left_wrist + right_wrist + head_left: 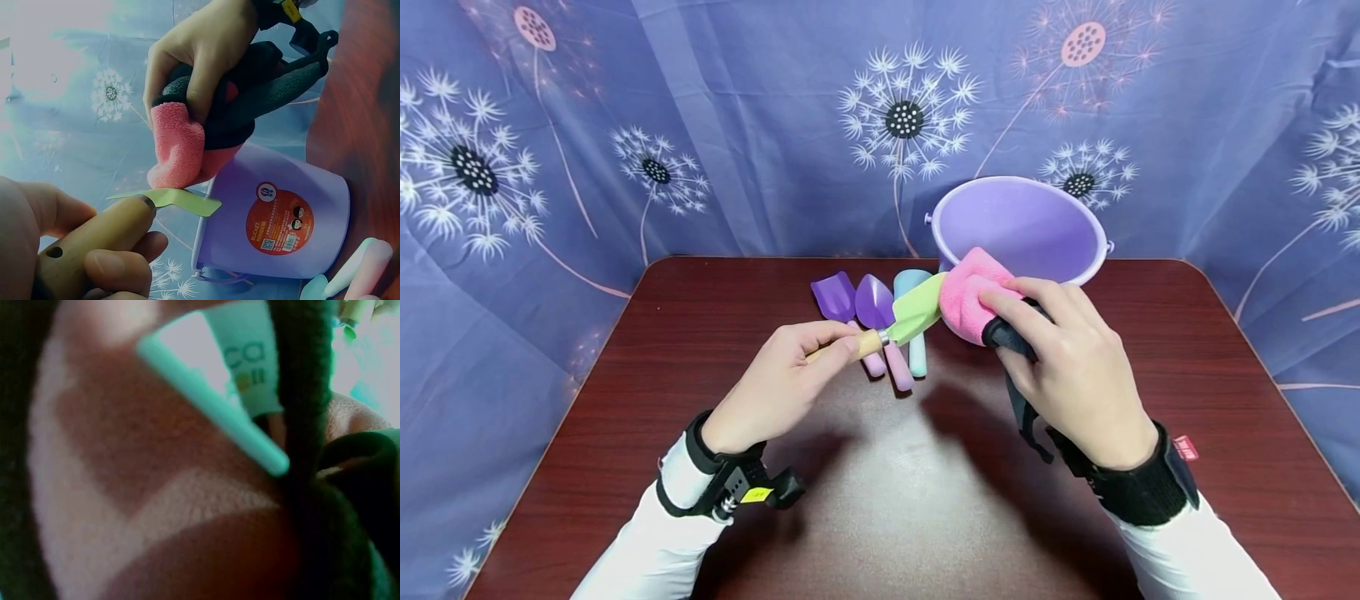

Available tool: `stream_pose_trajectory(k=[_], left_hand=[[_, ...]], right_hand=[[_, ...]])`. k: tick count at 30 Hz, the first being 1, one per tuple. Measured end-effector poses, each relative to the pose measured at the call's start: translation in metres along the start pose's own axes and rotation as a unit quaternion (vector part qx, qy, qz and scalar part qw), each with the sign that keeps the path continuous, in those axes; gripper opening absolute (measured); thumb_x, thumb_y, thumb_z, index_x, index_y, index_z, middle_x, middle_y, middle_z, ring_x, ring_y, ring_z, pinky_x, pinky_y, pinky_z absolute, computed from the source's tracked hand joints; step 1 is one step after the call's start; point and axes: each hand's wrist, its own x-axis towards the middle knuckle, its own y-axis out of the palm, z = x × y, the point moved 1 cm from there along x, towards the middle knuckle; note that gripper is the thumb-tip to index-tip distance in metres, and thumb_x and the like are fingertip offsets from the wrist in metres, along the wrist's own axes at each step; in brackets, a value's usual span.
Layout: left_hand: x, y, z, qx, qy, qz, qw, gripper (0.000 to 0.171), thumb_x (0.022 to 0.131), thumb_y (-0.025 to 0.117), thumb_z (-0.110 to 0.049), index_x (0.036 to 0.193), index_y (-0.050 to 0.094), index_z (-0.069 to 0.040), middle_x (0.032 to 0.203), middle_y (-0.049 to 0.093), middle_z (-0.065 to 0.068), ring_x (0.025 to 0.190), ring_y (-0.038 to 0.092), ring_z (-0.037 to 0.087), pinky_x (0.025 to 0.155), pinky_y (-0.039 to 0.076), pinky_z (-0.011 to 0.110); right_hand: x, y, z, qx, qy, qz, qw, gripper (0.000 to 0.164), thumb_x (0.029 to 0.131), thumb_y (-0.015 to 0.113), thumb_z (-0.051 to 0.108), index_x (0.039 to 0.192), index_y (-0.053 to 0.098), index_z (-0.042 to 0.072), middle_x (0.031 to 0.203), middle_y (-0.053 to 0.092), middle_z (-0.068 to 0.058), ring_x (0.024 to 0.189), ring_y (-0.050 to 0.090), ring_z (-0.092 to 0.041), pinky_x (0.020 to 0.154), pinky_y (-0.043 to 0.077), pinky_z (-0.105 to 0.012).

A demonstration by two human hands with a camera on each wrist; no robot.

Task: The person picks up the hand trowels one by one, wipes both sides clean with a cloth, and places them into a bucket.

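Note:
My left hand (782,387) grips the wooden handle of a small garden trowel (916,310) with a light green blade. The blade points up and to the right in the head view. In my right hand (1071,375) is a pink fleecy cloth (976,296) with black trim, bunched between fingers and thumb. Its pink part touches the blade near the tip, as the left wrist view also shows the cloth (178,144) against the trowel (181,201). Close up in the right wrist view, the cloth (156,456) carries a white label (244,356).
Behind the hands stands a purple bucket (1060,225) with a round orange sticker (279,219). Left of it on the brown table (715,300) lie a purple square shovel (833,296), a purple pointed trowel (874,302) and a teal scoop (917,358). A blue dandelion-print curtain (775,125) hangs behind.

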Motion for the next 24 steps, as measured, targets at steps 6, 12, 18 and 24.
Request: stream_pose_trajectory(k=[6, 12, 18, 24], left_hand=[[0.0, 0.001, -0.005, -0.033, -0.018, 0.017, 0.9991, 0.02, 0.106, 0.066, -0.039, 0.109, 0.08, -0.026, 0.098, 0.075, -0.008, 0.096, 0.061, 0.013, 0.084, 0.049, 0.034], [0.0, 0.002, -0.005, -0.047, -0.008, 0.019, 0.9987, 0.02, 0.107, 0.065, -0.041, 0.105, 0.079, -0.028, 0.098, 0.074, -0.007, 0.096, 0.059, 0.014, 0.085, 0.047, 0.034], [0.001, 0.003, -0.005, -0.028, -0.015, 0.013, 0.9994, 0.021, 0.106, 0.064, -0.043, 0.108, 0.079, -0.028, 0.097, 0.072, -0.008, 0.094, 0.058, 0.013, 0.084, 0.047, 0.037], [0.002, 0.006, -0.004, -0.019, -0.013, 0.013, 0.9996, 0.022, 0.107, 0.062, -0.047, 0.104, 0.078, -0.031, 0.096, 0.072, -0.009, 0.094, 0.058, 0.012, 0.085, 0.047, 0.036]], right_hand=[[-0.001, -0.001, -0.001, -0.007, 0.01, 0.001, 1.0, 0.035, 0.096, 0.068, 0.012, 0.131, 0.073, 0.009, 0.124, 0.067, -0.018, 0.105, 0.061, -0.042, 0.086, 0.053, -0.058], [-0.001, 0.001, 0.001, -0.003, -0.005, 0.007, 1.0, 0.039, 0.094, 0.069, 0.01, 0.133, 0.073, 0.009, 0.124, 0.067, -0.019, 0.105, 0.06, -0.043, 0.085, 0.053, -0.058], [-0.001, 0.002, 0.008, 0.011, -0.03, 0.02, 0.999, 0.042, 0.093, 0.07, 0.011, 0.135, 0.072, 0.011, 0.126, 0.067, -0.018, 0.107, 0.061, -0.043, 0.082, 0.055, -0.058], [0.001, 0.004, 0.018, 0.021, -0.064, 0.006, 0.998, 0.031, 0.106, 0.061, 0.025, 0.128, 0.075, 0.009, 0.123, 0.069, -0.018, 0.103, 0.062, -0.041, 0.083, 0.055, -0.053]])
